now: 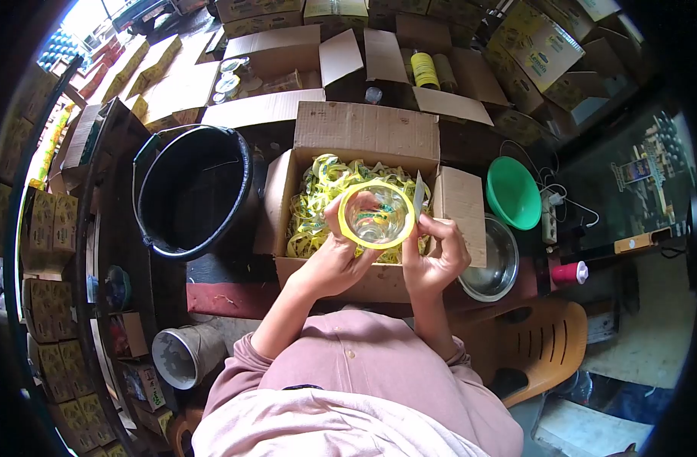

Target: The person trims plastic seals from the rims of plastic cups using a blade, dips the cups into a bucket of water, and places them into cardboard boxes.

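My left hand (335,257) is wrapped round a clear plastic cup (377,215), whose mouth faces me. A yellow band circles its rim, and green and yellow print shows through the wall. Close against the cup's right side, my right hand (440,255) is closed in a pinch. From its fingers a thin, pale, pointed blade (419,194) sticks up; its handle is hidden. Below both hands stands an open cardboard box (366,128) filled with crumpled yellow printed plastic strips (318,194).
A black bucket (248,179) stands left of the box. To the right are a green bowl (514,193), a metal bowl (497,259) and a power strip (549,226). Behind, open cartons (272,107) hold cups and a yellow stack (424,70). An orange chair (546,343) is at lower right.
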The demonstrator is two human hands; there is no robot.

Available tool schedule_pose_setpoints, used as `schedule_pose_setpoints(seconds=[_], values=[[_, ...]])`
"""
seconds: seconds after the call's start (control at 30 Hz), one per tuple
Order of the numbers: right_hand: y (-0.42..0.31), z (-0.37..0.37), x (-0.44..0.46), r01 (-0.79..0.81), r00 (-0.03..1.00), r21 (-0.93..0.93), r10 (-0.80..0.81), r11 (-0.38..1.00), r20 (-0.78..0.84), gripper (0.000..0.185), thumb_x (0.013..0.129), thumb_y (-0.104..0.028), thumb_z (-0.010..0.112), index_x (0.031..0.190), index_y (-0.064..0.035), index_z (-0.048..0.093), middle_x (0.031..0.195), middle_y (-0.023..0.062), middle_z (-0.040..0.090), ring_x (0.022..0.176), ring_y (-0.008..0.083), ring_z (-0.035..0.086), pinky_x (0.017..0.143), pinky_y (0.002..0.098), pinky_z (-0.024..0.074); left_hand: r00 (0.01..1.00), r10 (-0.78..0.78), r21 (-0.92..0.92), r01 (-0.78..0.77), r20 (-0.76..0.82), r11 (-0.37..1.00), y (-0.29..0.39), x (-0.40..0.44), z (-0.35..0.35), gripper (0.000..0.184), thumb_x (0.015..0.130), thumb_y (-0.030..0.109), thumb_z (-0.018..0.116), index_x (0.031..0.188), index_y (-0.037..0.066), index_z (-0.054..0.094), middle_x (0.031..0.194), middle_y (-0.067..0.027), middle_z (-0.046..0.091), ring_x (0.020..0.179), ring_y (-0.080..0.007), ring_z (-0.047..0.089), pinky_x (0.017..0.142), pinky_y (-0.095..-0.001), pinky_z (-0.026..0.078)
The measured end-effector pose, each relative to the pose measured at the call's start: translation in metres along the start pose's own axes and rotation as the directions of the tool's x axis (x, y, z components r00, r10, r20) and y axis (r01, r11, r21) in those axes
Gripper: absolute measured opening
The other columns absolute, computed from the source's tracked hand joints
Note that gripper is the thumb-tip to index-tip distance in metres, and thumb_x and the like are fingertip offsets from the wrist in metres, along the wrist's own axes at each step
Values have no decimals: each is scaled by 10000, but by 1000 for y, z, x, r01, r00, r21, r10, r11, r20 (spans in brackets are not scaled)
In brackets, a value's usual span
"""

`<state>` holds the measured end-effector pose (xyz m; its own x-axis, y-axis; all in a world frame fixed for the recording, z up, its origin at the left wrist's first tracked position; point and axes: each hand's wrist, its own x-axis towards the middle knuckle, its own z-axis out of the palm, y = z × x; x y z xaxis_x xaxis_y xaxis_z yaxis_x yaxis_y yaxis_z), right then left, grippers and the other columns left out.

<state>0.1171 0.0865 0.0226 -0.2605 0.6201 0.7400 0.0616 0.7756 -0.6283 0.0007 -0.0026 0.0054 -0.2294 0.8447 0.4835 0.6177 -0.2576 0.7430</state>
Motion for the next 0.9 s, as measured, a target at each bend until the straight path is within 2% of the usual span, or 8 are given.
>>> schedule_pose_setpoints(seconds=[0.07,0.17,0.3,0.4,0.47,0.7,0.77,0.9], values=[[1,-1,-3,-29,1000,4,29,1000,-8,183,659,77,659,813,19,577,706,71,573,606,118,546,577,229,450,999,-28,-81,26,-21,996,-1,0,1,727,802,64,576,1312,4,62,1198,-160,246,1140,-277,371,980,-363,314],[-1,-3,-6,-82,996,42,83,996,-39,149,680,35,671,794,-20,591,704,75,604,581,145,590,552,248,466,998,-38,34,37,58,999,-2,1,-4,737,800,55,573,1317,10,49,1199,-157,252,1136,-275,375,979,-363,314],[-4,-3,-9,-38,999,43,39,998,-23,149,678,36,669,793,-22,595,722,80,612,587,148,595,556,245,471,997,-21,73,16,69,997,0,3,-6,745,802,51,569,1321,16,36,1198,-157,261,1132,-277,383,979,-365,313],[-3,-5,-8,-24,1000,-27,23,999,-18,165,666,37,676,799,-22,598,732,88,614,617,167,610,567,260,483,999,-28,-5,28,41,1000,0,1,-3,750,803,52,569,1321,19,28,1201,-157,268,1131,-277,388,979,-366,314],[-1,-4,-6,21,1000,-35,-22,999,-10,178,665,55,662,814,-4,583,706,81,586,596,140,566,553,239,452,999,-28,-82,30,23,996,0,1,-1,748,804,54,567,1321,18,27,1205,-156,271,1131,-277,391,979,-367,316],[0,-3,-1,72,997,-54,-72,996,3,200,655,79,652,826,2,582,700,75,578,582,122,547,544,228,440,995,-32,-2,33,91,999,0,-1,-5,750,809,77,568,1318,22,20,1204,-156,281,1130,-274,395,986,-364,306],[3,-5,2,46,999,-10,-46,999,27,200,652,87,650,824,9,584,704,72,579,589,116,547,553,225,445,991,22,25,-25,129,999,0,-1,-6,749,809,86,573,1315,22,24,1204,-159,284,1130,-276,395,987,-362,306],[6,-5,3,-41,999,67,39,997,27,187,654,98,645,816,27,584,709,69,580,605,104,546,575,220,454,987,-32,-38,39,160,999,1,0,-5,739,817,98,572,1314,23,30,1212,-158,287,1139,-271,388,983,-354,313]])
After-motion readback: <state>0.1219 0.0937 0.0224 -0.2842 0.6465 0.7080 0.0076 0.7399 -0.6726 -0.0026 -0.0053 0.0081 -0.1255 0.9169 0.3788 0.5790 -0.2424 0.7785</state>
